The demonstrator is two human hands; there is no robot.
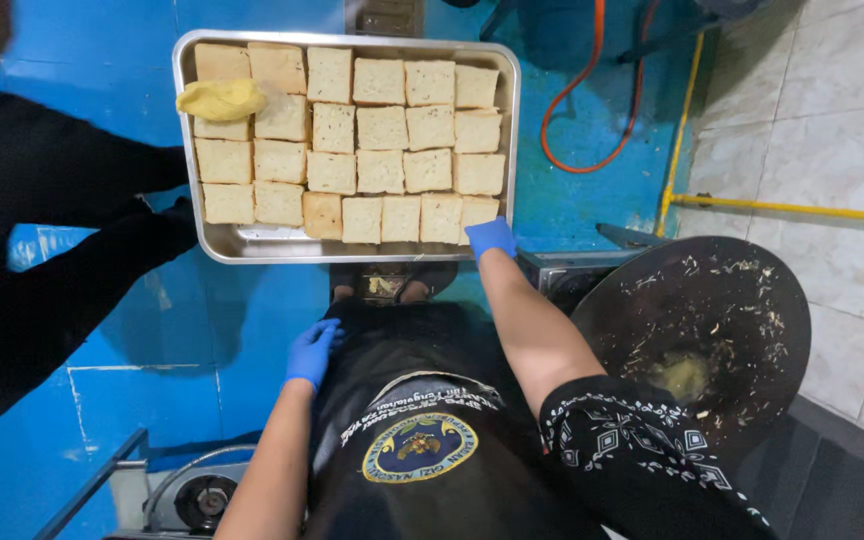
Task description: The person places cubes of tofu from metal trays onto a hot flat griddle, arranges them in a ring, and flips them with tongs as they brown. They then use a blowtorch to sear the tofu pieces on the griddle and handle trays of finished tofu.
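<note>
Right hand (491, 237): blue-gloved, fingers curled narrow over the near right corner of the metal tray (188, 150), gripping its rim; left hand (312, 350): blue-gloved, loosely open, resting empty against my dark apron (422, 400); tray: held out ahead of me, filled with rows of square bread slices (382, 128), a yellow lump (220, 99) lying on the far left slices; another person's black sleeves (72, 230) meet its left edge; a dark round griddle (697, 335) sits at my right; I judge the tray mid-carry, needing level support.
</note>
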